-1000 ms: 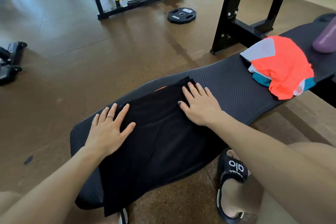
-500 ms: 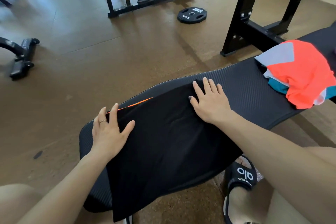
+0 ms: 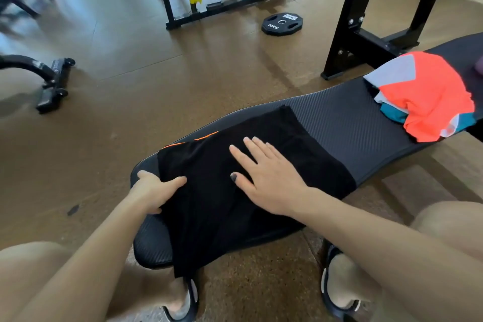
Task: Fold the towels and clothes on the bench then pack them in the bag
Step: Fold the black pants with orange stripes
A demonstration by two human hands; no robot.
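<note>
While left hand [image 3: 153, 191] pinches black garment [image 3: 235, 191], right hand [image 3: 264, 178] lies spread; bench [image 3: 339, 117], brown gym floor [image 3: 117, 91].

Bare desk [image 3: 347, 123] lies open between the black garment [image 3: 235, 191] and the orange clothes pile [image 3: 428, 97], giving a hand room there. The black rack upright [image 3: 347, 34] stands just behind that stretch; the 10 kg plate [image 3: 281, 24] lies well apart on the floor.

Black garment [image 3: 251, 172] orange-trimmed; ribbed black bench [image 3: 339, 115]; orange-grey-teal clothes [image 3: 428, 94].
</note>
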